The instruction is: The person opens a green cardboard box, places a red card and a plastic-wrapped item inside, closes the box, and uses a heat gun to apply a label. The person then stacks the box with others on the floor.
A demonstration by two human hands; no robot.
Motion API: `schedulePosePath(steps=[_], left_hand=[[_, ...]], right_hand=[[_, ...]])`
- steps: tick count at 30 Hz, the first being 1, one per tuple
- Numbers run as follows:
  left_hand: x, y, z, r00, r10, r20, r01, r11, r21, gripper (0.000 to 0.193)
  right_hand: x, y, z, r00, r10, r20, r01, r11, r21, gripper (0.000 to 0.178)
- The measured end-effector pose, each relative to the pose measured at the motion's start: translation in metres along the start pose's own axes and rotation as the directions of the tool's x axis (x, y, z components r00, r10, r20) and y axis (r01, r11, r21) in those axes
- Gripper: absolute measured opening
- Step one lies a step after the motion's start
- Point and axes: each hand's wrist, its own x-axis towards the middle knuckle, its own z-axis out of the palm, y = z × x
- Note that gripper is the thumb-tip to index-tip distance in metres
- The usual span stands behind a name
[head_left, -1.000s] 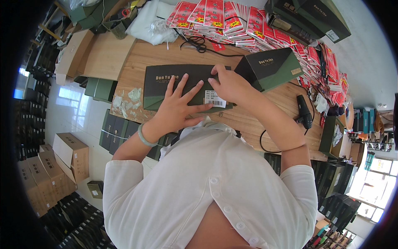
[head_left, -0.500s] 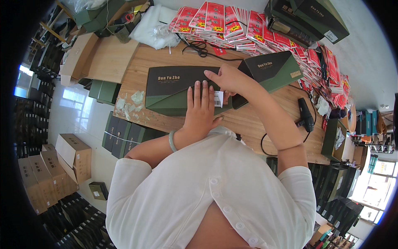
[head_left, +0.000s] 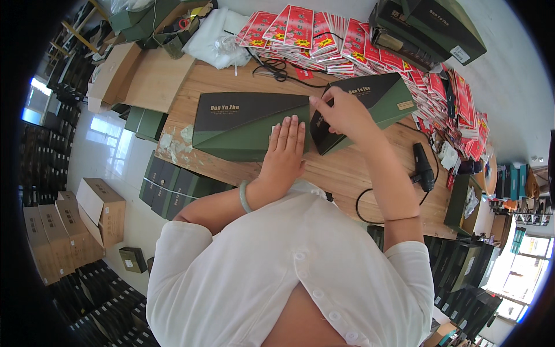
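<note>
Two dark green-and-black cartons lie side by side on the wooden table. The left carton (head_left: 231, 130) is flat in front of me, and my left hand (head_left: 282, 150) rests on its right part, fingers straight and together. A sliver of a white label (head_left: 273, 131) shows beside those fingers; the rest is covered. My right hand (head_left: 347, 115) is over the near left end of the right carton (head_left: 387, 101), close to the gap between the two. Its fingers are curled in, and what they hold, if anything, is hidden. A pale bangle (head_left: 244, 196) circles my left wrist.
Piles of red printed packets (head_left: 341, 43) fill the table's far side, with black cartons (head_left: 430, 29) on top. A black hair dryer (head_left: 424, 166) and its cord lie at right. Plastic wrap (head_left: 214, 43) and an opened cardboard box (head_left: 118, 75) are at far left.
The left carton has shifted a little left, while my left hand has slid right over the white label. My right hand has moved right, away from the label toward the right carton.
</note>
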Motion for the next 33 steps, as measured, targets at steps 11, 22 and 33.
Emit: schedulePosePath(steps=[11, 22, 33], left_hand=[[-0.007, 0.001, -0.009, 0.989, -0.121, -0.082, 0.113, 0.99, -0.087, 0.086], [-0.021, -0.016, -0.03, 0.998, 0.032, -0.051, -0.041, 0.98, -0.193, 0.057], [-0.032, -0.053, -0.036, 0.987, 0.142, -0.07, -0.153, 0.969, -0.193, 0.061]], right_hand=[[-0.002, 0.042, 0.023, 0.946, -0.188, -0.263, 0.247, 0.946, 0.21, 0.04], [-0.008, 0.045, 0.082, 0.98, -0.182, -0.083, 0.198, 0.833, 0.517, 0.07], [0.0, 0.059, 0.094, 0.969, -0.244, -0.033, 0.222, 0.809, 0.544, 0.055]])
